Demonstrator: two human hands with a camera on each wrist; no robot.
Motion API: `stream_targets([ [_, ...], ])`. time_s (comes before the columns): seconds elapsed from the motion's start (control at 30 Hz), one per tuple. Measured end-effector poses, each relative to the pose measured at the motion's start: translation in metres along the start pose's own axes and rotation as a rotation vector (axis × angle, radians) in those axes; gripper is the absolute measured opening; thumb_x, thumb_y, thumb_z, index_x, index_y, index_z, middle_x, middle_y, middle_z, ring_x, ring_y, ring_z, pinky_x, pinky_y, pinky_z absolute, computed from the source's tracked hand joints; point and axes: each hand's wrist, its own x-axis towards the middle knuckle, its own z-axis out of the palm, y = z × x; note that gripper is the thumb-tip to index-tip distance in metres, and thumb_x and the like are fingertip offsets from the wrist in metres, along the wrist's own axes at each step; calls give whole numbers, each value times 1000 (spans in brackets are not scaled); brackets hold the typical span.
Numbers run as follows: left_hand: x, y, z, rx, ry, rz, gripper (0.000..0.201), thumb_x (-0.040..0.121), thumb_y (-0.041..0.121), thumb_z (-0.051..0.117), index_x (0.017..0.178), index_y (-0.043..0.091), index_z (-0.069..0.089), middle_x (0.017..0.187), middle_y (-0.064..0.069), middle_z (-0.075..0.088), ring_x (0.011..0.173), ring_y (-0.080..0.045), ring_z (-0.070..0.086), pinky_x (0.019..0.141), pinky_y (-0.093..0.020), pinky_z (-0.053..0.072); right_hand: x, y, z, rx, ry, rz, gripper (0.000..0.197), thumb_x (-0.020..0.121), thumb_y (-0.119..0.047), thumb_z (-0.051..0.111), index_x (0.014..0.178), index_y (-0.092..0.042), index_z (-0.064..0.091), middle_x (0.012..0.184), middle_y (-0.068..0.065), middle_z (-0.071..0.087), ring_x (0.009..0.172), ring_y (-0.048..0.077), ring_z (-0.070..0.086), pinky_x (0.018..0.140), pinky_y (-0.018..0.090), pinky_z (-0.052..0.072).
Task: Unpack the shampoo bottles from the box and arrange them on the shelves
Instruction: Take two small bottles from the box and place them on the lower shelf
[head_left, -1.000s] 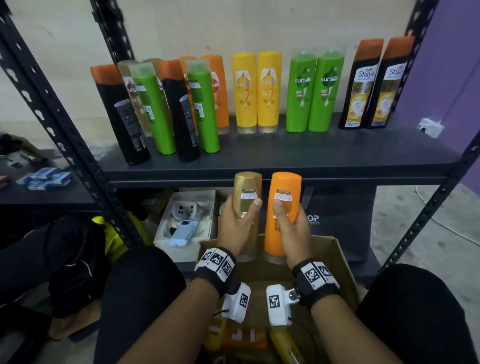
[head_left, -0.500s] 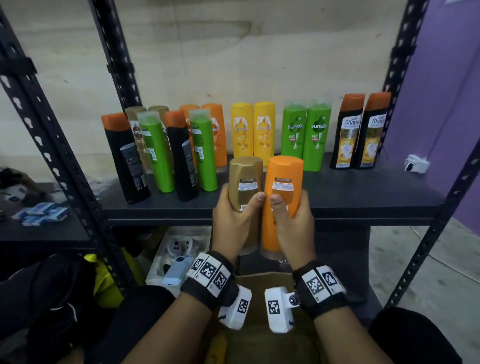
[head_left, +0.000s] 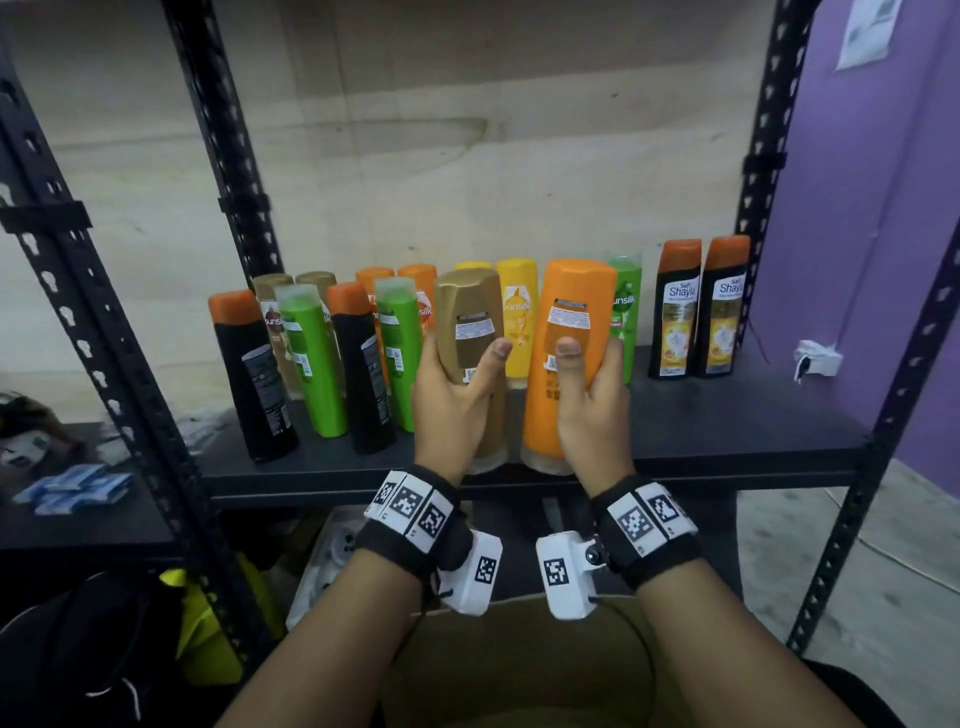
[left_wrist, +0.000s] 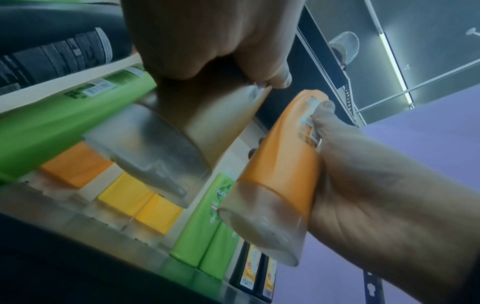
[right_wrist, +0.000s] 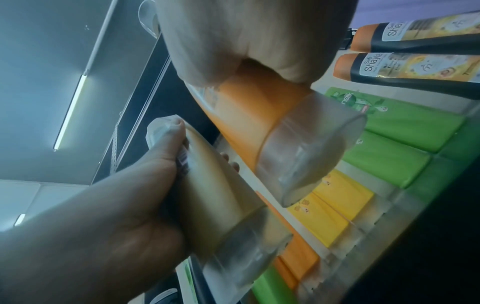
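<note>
My left hand (head_left: 457, 384) grips a gold shampoo bottle (head_left: 467, 312), cap down, thumb on its back label. My right hand (head_left: 587, 395) grips an orange shampoo bottle (head_left: 569, 301) the same way. Both bottles are held upright, side by side, just over the front edge of the dark shelf (head_left: 727, 431). In the left wrist view the gold bottle (left_wrist: 207, 123) and orange bottle (left_wrist: 280, 164) show their clear caps. The right wrist view shows the orange bottle (right_wrist: 254, 115) and the gold bottle (right_wrist: 218, 201) from below. The cardboard box (head_left: 519, 670) lies below my wrists.
Several bottles stand on the shelf: black ones with orange tops (head_left: 249, 374), green ones (head_left: 311, 364), yellow ones (head_left: 519, 322) and two black Shayla bottles (head_left: 698, 312) at the right. Black rack posts (head_left: 104, 364) flank the shelf. A purple wall (head_left: 883, 260) is at the right.
Both hands have lifted the gold and orange bottles from above the box up to shelf level, in front of the standing bottles. The head view has tilted upward.
</note>
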Motion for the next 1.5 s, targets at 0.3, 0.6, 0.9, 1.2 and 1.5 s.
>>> stream_targets([
  [0.3, 7, -30, 2, 0, -6, -74, 49, 89, 47, 77, 128, 23, 61, 113, 15, 74, 105, 1, 69, 86, -14, 53, 3, 26, 9, -18, -102, 40, 50, 96, -63, 51, 133, -29, 47, 112, -27, 65, 99, -11, 64, 80, 8, 49],
  [0.6, 14, -58, 2, -78, -4, -82, 65, 85, 55, 75, 134, 16, 59, 118, 10, 74, 110, -4, 70, 91, -20, 56, 0, 44, 19, -42, -122, 82, 41, 96, -55, 56, 128, -32, 45, 113, -25, 63, 96, -18, 61, 76, 0, 44],
  [0.9, 9, -90, -5, -47, -75, -171, 43, 83, 67, 72, 115, 40, 64, 111, 16, 75, 105, -5, 71, 85, -22, 56, 0, 66, 33, -87, -65, 27, 42, 99, -52, 59, 132, -34, 41, 123, -11, 60, 108, -3, 61, 87, 9, 47],
  [1.2, 11, -115, -2, 224, -255, -240, 59, 101, 41, 62, 149, 25, 34, 130, 10, 62, 119, -12, 60, 101, -34, 51, 14, 81, 46, -301, -114, 19, 56, 104, -43, 51, 146, -9, 35, 141, 9, 37, 130, 26, 45, 108, 45, 41],
  [1.5, 17, -111, -5, 331, -411, -361, 77, 99, 29, 62, 155, 29, 10, 147, -8, 49, 134, -27, 50, 114, -50, 42, 8, 91, 39, -471, -183, 97, 71, 99, -29, 57, 158, -22, 18, 144, 11, 32, 132, 32, 35, 104, 50, 40],
])
